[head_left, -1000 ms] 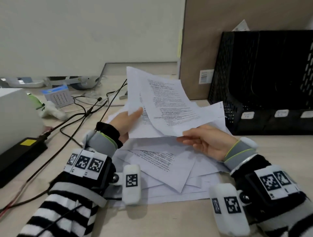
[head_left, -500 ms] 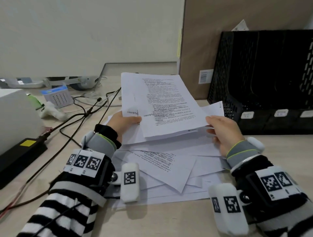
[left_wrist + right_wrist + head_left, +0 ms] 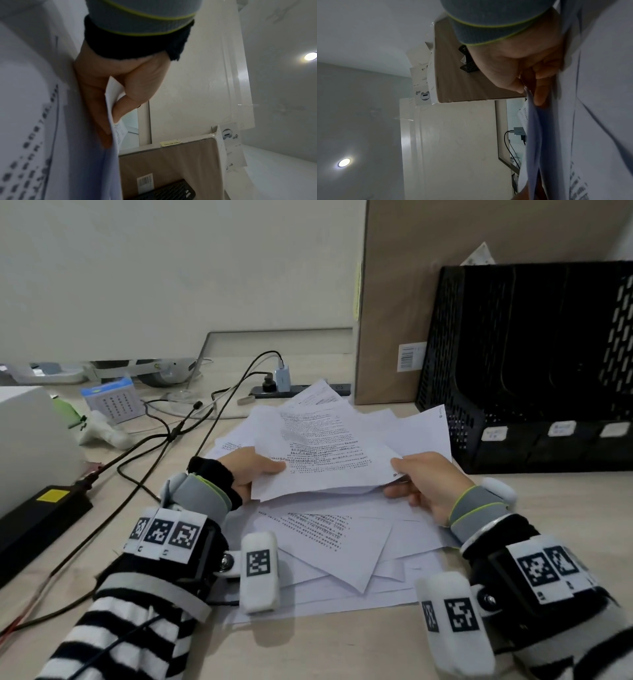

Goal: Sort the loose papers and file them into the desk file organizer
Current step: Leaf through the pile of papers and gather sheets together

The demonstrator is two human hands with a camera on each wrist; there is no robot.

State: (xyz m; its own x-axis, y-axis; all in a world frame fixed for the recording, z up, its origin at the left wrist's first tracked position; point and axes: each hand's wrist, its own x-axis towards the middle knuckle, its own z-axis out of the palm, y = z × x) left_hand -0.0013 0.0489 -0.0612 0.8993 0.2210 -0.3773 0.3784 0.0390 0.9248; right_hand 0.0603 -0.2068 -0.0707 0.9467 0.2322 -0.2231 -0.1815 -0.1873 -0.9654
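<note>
A small stack of printed sheets (image 3: 325, 453) is held low over the desk between both hands. My left hand (image 3: 255, 470) pinches its left edge, thumb on top; the left wrist view shows the sheets (image 3: 111, 121) caught between thumb and fingers. At the right corner my right hand (image 3: 421, 477) pinches the stack, thumb above and fingers beneath, as the right wrist view confirms at the paper edge (image 3: 532, 108). More loose papers (image 3: 342, 546) lie fanned on the desk under the stack. The black mesh file organizer (image 3: 534, 364) stands at the right rear, its slots dark.
A brown cardboard box (image 3: 394, 302) leans against the wall left of the organizer. Black cables (image 3: 164, 440) run across the left of the desk to a power strip (image 3: 298, 390). A white box (image 3: 30, 433), a black power brick (image 3: 37, 518) and a small calendar (image 3: 114, 402) sit at the left.
The held sheets were upright and tilted a second ago; both hands have squared them and lowered them flat toward the desk pile. The right hand shifted to the stack's right corner.
</note>
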